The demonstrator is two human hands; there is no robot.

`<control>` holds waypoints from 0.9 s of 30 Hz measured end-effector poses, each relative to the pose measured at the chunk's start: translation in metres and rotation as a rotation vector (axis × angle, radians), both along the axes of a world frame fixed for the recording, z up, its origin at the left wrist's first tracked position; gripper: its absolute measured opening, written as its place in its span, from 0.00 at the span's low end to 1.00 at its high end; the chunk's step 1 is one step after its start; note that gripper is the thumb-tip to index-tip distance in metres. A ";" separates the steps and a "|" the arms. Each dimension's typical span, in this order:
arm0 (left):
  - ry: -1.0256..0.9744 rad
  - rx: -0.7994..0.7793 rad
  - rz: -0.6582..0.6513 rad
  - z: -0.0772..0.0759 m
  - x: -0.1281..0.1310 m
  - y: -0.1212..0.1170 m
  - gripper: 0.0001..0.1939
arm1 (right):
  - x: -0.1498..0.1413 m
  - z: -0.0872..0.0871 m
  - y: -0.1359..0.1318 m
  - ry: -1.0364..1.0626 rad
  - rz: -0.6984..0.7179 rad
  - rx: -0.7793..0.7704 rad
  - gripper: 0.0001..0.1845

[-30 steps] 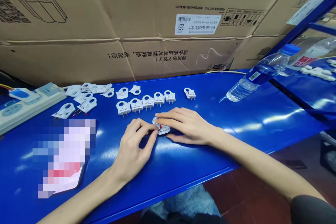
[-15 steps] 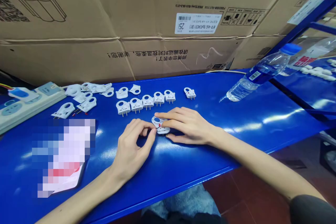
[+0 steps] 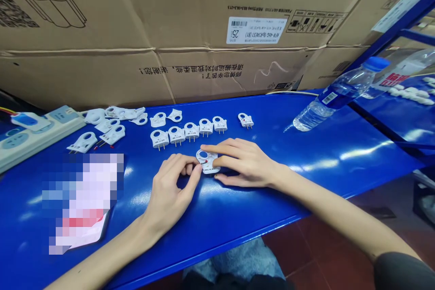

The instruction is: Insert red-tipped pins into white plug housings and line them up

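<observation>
- Cardboard cartons [image 3: 170, 18] stand behind a glossy blue desk [image 3: 306, 167], well beyond both hands.
- A white plastic two-pin plug [image 3: 207, 162] lies between the hands, its long axis slanting, with the round-holed end up and toward the left hand.
- Left hand [image 3: 170, 188] and right hand [image 3: 246, 163] are close together, clamped on the plug from either side; the left thumb presses its lower edge, and right fingers lie across it.
- A row of five white plugs [image 3: 176, 135] sits just beyond the hands, prongs toward them, nothing blocking between.
- More white plug parts [image 3: 112, 122] and a white power strip [image 3: 32, 136] lie farther left of the left hand.
- A clear water bottle [image 3: 335, 95] lies well right of the right hand, with open blue desk between.
- Desk's near edge runs just below the hands.
</observation>
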State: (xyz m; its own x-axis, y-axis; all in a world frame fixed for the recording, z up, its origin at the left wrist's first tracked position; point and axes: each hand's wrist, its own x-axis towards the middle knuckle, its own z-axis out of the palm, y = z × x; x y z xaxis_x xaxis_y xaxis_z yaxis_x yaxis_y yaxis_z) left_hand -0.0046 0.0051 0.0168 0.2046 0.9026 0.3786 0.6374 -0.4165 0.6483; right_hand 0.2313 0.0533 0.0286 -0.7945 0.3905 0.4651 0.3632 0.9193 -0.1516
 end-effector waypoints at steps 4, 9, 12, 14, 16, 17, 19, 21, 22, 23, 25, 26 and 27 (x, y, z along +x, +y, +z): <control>-0.001 0.016 -0.016 0.000 0.000 0.000 0.09 | -0.001 -0.001 0.000 -0.004 -0.016 -0.026 0.13; 0.015 0.015 -0.034 -0.003 -0.002 0.000 0.08 | 0.000 -0.002 0.002 0.039 -0.054 -0.019 0.12; 0.040 0.005 -0.047 -0.006 -0.003 -0.001 0.10 | 0.005 -0.001 0.007 0.084 -0.123 -0.005 0.10; 0.057 0.016 -0.042 -0.008 -0.003 -0.001 0.12 | 0.010 0.000 0.012 0.114 -0.189 0.003 0.10; 0.081 0.020 -0.035 -0.009 -0.003 -0.001 0.13 | 0.017 0.000 0.019 0.152 -0.268 0.021 0.11; 0.093 0.024 -0.035 -0.009 -0.003 -0.001 0.12 | 0.021 0.000 0.023 0.167 -0.314 0.031 0.12; 0.117 0.030 -0.045 -0.009 -0.003 -0.001 0.11 | 0.029 -0.002 0.030 0.182 -0.415 0.047 0.13; 0.141 0.035 -0.060 -0.008 -0.003 -0.001 0.09 | 0.037 -0.005 0.038 0.163 -0.508 0.048 0.14; 0.153 0.040 -0.063 -0.008 -0.003 -0.002 0.09 | 0.041 -0.006 0.041 0.152 -0.546 0.046 0.14; 0.168 0.044 -0.061 -0.008 -0.003 -0.002 0.08 | 0.044 -0.007 0.044 0.137 -0.577 0.040 0.14; 0.198 0.055 -0.042 -0.009 -0.004 -0.002 0.08 | 0.049 -0.009 0.048 0.105 -0.622 0.022 0.14; 0.212 0.060 -0.033 -0.009 -0.004 -0.003 0.08 | 0.050 -0.010 0.050 0.087 -0.636 0.009 0.14; 0.227 0.060 -0.025 -0.009 -0.004 -0.003 0.08 | 0.051 -0.011 0.051 0.074 -0.646 -0.006 0.14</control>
State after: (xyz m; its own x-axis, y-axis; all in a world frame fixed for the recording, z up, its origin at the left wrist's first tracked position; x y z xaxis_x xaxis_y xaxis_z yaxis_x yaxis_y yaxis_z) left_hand -0.0085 0.0023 0.0073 0.3129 0.8735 0.3728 0.7529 -0.4675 0.4632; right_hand 0.2825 0.1040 0.0178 -0.3649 0.7817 0.5058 0.8309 0.5185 -0.2019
